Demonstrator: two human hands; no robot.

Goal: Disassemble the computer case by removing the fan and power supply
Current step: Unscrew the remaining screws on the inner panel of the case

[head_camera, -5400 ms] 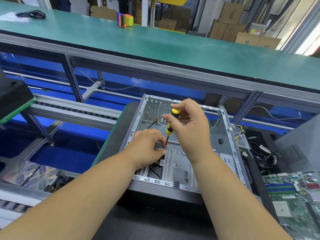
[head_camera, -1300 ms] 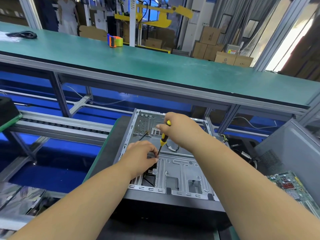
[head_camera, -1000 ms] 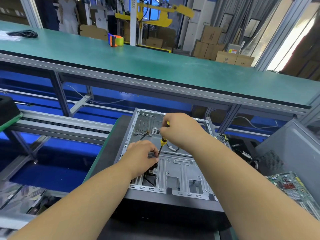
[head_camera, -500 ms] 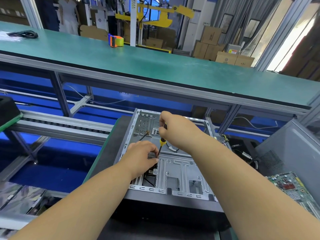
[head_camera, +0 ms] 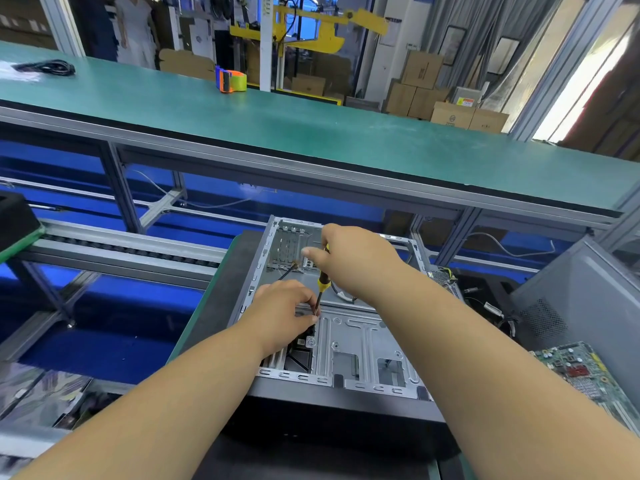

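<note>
Inside the opened computer case, the right hand grips a screwdriver while the left hand pinches its tip.

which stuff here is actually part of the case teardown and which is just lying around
In the job:
- computer case, open on the bench
- screwdriver, gripped by the right hand
- left hand, pinching near the screwdriver's tip

Lying about:
- circuit board, right of the case
- tape dispenser on the green shelf
- black cable, far left of that shelf
- cardboard boxes behind
</note>
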